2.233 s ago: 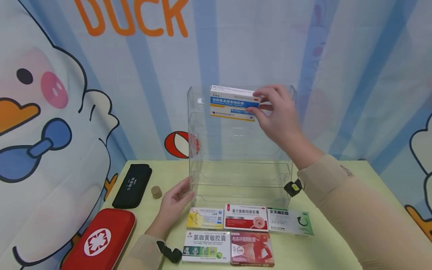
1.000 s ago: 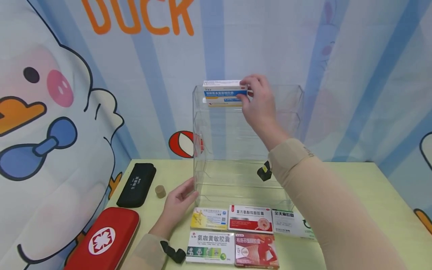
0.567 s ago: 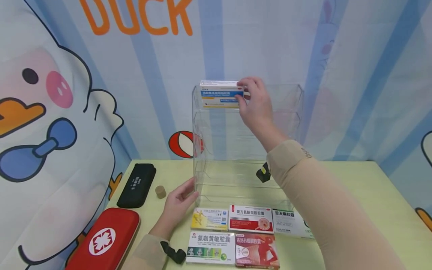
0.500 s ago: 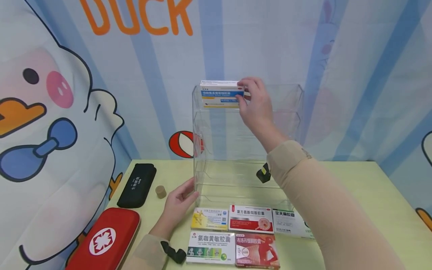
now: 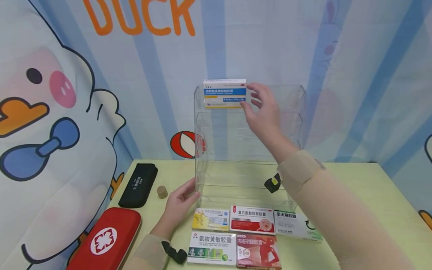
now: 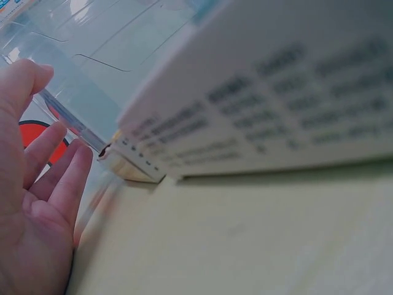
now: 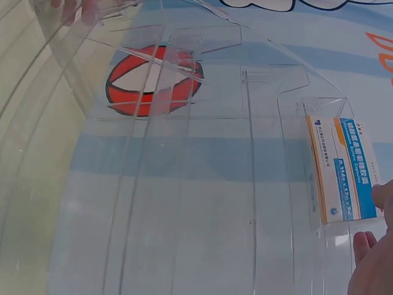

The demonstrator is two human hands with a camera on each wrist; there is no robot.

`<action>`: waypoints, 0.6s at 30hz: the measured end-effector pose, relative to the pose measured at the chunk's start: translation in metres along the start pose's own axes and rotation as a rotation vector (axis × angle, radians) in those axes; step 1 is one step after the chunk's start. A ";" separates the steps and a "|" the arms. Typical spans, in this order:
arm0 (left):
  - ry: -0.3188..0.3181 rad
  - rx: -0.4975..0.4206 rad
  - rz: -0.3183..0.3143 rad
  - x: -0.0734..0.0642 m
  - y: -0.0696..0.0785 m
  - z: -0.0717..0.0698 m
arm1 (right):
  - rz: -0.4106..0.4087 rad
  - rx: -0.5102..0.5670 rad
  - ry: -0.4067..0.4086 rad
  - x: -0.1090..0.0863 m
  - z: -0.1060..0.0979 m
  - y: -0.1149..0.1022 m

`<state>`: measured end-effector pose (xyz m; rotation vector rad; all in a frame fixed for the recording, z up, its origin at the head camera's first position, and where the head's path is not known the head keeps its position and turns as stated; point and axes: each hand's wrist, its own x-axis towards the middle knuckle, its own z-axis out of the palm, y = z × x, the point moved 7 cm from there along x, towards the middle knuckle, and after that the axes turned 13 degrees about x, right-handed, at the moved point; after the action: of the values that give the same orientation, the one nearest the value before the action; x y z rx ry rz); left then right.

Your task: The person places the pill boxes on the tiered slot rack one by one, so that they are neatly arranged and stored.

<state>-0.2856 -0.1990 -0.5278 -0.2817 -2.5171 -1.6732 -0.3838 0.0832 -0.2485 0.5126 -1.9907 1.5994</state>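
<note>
Plainly upright, a white medicine box with blue and orange bands (image 5: pixel 224 93) sits at the left end of the top tier of a clear rack (image 5: pixel 248 185), its printed face turned forward. The right hand (image 5: pixel 266 112) is at its right end, fingers spread and loosely bent; the thumb tip overlaps the lower corner, though whether it presses there I cannot tell. Low on the rack's left side, the left hand (image 5: pixel 180 198) rests against the wall, fingers loosely extended. Just in front of the rack, more boxes lie flat on the pale table (image 5: pixel 351 195): a yellow-and-white box (image 5: pixel 211 219), a red-and-white box (image 5: pixel 252 220) and a green-and-white box (image 5: pixel 295 225) in the back row, with a white box with a green strip (image 5: pixel 212 248) and a red box (image 5: pixel 258 252) before them. Over to the left are a small brown cylinder (image 5: pixel 162 192), a black case (image 5: pixel 138 185) and a red case with a white emblem (image 5: pixel 114 225). Behind everything hangs a blue-and-white striped backdrop (image 5: pixel 270 37) printed with a duck (image 5: pixel 67 180).
</note>
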 end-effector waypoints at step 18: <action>0.014 0.013 -0.027 -0.001 -0.002 0.001 | 0.079 0.151 -0.170 -0.090 -0.025 0.018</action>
<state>-0.2850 -0.1988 -0.5303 -0.2348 -2.5317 -1.6618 -0.3196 0.1083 -0.3144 0.6544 -2.0448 1.8183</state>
